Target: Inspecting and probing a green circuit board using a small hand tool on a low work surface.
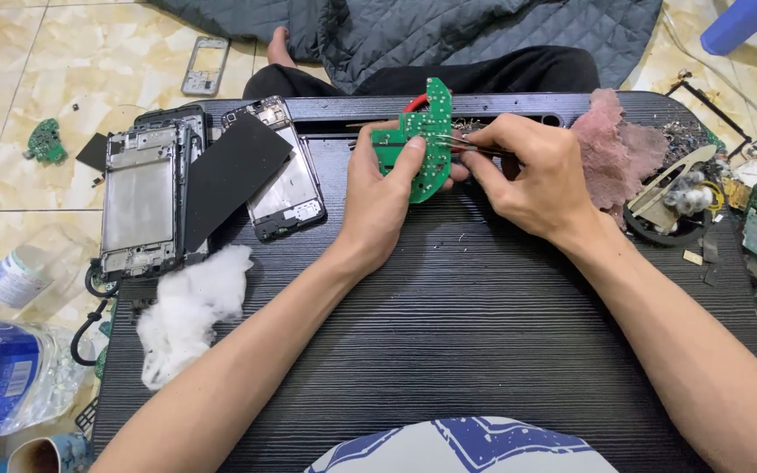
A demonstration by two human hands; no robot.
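One green circuit board (427, 140) is gripped by the left hand (387, 197); tweezers (466, 143) are pinched by the right hand (532, 175). Two phone frames (142, 197) and one cotton wad (190, 311) are left on the worktop (466, 333).

Bright, even light, soft from above; faint shadows under forearms. Mild glare on floor tiles (10, 52) at 10 o'clock. Sharp centre, slight wide-angle bending at edges; bottom 6 o'clock object blurred.

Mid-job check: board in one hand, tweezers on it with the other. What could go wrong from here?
The green circuit board is pinched only by the left hand in mid-air; tweezers pressure from the right hand might twist it or slip across components. Any freed part could vanish among table debris.
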